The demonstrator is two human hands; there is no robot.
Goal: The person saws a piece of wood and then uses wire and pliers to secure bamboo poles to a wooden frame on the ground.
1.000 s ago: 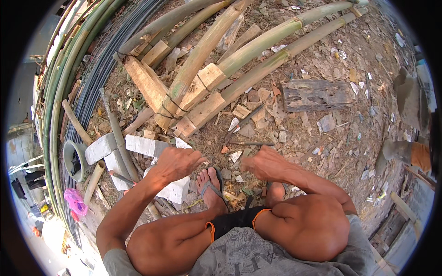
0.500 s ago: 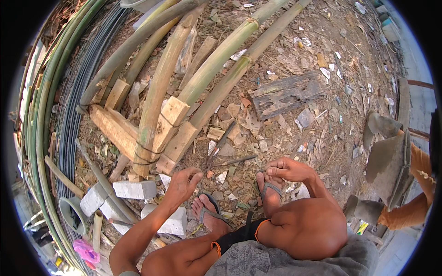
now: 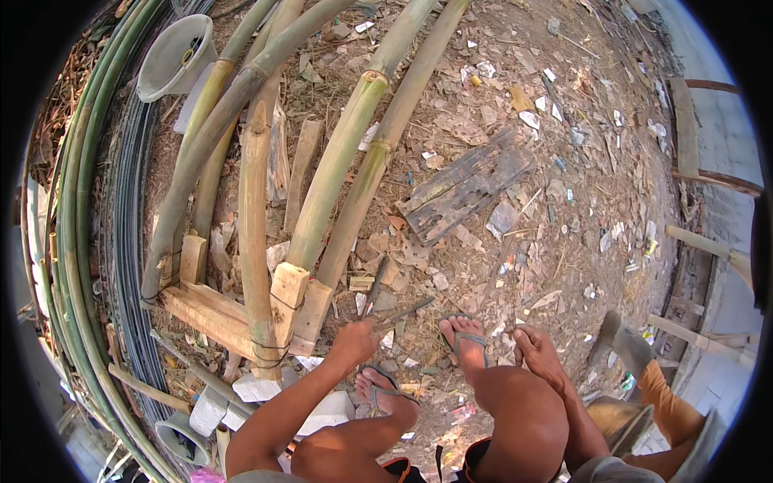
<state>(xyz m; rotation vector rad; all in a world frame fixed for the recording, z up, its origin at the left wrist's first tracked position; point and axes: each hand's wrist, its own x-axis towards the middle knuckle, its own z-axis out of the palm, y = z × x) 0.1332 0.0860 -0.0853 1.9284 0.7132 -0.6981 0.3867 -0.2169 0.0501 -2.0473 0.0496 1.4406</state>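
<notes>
My left hand is closed, its fingers curled down at the near end of a dark tool with two long thin handles, like pincers, lying spread on the ground. The hand covers the tool's head, so whether it grips it is hidden. My right hand is closed in a pinch beside my right knee; what it holds, if anything, is too small to make out. Left of my left hand, bamboo poles end at wooden blocks, bound with dark wire. A long wooden beam lies at their foot.
A weathered plank lies ahead among leaves and white shards. Green bamboo and dark rods run along the left. A grey bucket stands at the far left. Pale blocks lie nearer. Another person's brown-trousered leg is at right.
My view has shifted. My left hand has moved right to the tool's near end. My right hand has moved away from my right foot, out beside the knee. The other person's legs have shifted nearer.
</notes>
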